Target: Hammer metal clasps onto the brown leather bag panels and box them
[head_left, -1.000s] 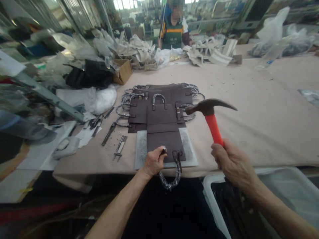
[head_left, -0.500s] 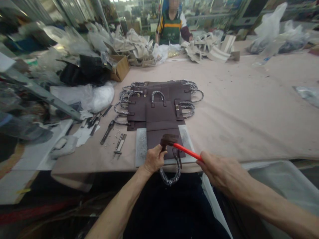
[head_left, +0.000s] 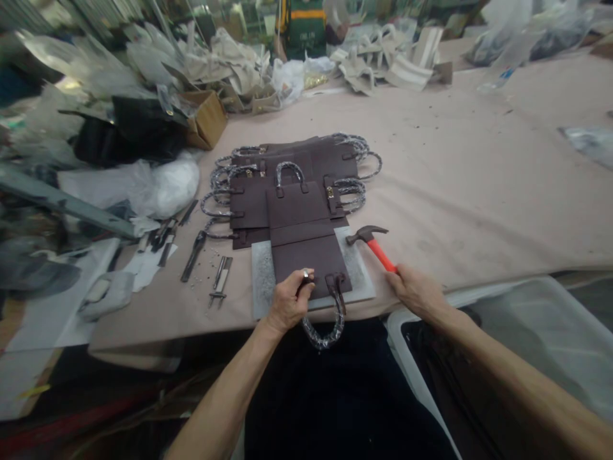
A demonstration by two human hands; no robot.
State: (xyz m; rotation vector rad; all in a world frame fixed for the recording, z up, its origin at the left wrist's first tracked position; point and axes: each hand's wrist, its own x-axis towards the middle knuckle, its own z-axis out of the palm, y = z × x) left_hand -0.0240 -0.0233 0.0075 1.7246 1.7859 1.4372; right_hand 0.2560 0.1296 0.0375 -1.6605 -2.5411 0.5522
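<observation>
My right hand (head_left: 417, 291) is closed round the red handle of a claw hammer (head_left: 382, 254), whose dark head is over the slab's right side. My left hand (head_left: 290, 300) grips a short metal punch (head_left: 306, 276); only its shiny top end shows above the fingers. Beneath that hand lies a dark brown bag panel (head_left: 306, 252), spread on a grey stone slab (head_left: 358, 271). A plastic-wrapped handle (head_left: 325, 335) is joined to the panel's near end and hangs over the table edge.
More brown bag panels (head_left: 251, 204) with wrapped handles lie behind the slab. Tools (head_left: 220, 281) and small bits are scattered on the left. A cardboard box (head_left: 205, 118), plastic bags and beige pieces (head_left: 407, 64) line the back. Across the table stands a person (head_left: 306, 35). A pale bin (head_left: 522, 332) is at right.
The hammer has moved right, away from above the left hand, and its head has turned. My left hand stays at the panel's near end. The camera view has shifted.
</observation>
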